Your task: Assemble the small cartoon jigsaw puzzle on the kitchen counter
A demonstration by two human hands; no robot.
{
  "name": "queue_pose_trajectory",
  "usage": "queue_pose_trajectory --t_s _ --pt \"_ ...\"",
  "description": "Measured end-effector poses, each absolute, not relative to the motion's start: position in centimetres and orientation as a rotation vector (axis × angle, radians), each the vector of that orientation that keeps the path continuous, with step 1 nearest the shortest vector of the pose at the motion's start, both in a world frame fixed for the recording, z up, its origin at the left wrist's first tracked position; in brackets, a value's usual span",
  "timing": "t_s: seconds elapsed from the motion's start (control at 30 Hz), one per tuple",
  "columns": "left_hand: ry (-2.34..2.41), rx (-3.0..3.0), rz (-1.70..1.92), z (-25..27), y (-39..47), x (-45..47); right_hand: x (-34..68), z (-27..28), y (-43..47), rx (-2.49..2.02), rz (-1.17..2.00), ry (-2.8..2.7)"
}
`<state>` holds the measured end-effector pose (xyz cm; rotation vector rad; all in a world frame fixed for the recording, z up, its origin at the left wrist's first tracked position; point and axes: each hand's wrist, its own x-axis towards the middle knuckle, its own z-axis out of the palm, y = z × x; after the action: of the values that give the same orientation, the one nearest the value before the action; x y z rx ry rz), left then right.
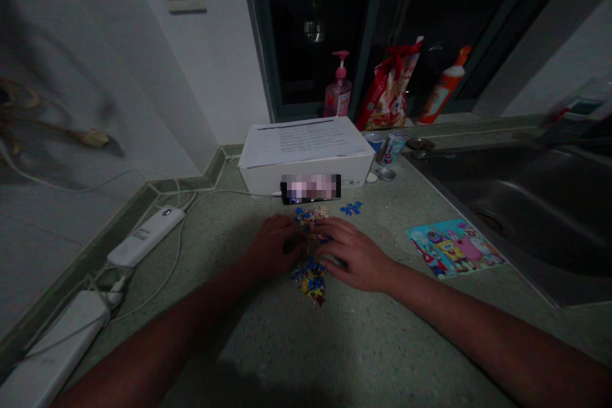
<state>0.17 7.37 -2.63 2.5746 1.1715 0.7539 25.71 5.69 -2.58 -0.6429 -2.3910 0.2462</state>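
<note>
Puzzle pieces in blue, yellow and other colours lie in a loose column on the countertop between my two hands. The nearer heap of puzzle pieces point(310, 277) lies just below my fingers, and a smaller group of pieces point(312, 214) sits beyond them. My left hand point(276, 245) is cupped along the left side of the pieces, thumb apart from the bent fingers. From the right, my right hand point(356, 255) reaches over the middle pieces with fingers spread. Fingers and shadow partly hide the pieces there. A few joined-looking blue pieces point(351, 208) rest apart, farther right.
A phone point(310, 189) leans on a white box point(306, 156). Right of my hands lies a cartoon picture card point(456, 248), beside the sink point(526, 204). An open-looking can point(393, 146) stands near the box. Cables and a white power strip point(62, 338) run along the left.
</note>
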Motion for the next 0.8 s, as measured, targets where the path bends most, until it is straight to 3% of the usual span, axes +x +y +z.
queue_pose_trajectory --t_s 0.8 --pt "1.123 2.52 0.69 -2.89 7.66 0.12 25.86 -3.31 6.54 -0.764 0.204 -2.328"
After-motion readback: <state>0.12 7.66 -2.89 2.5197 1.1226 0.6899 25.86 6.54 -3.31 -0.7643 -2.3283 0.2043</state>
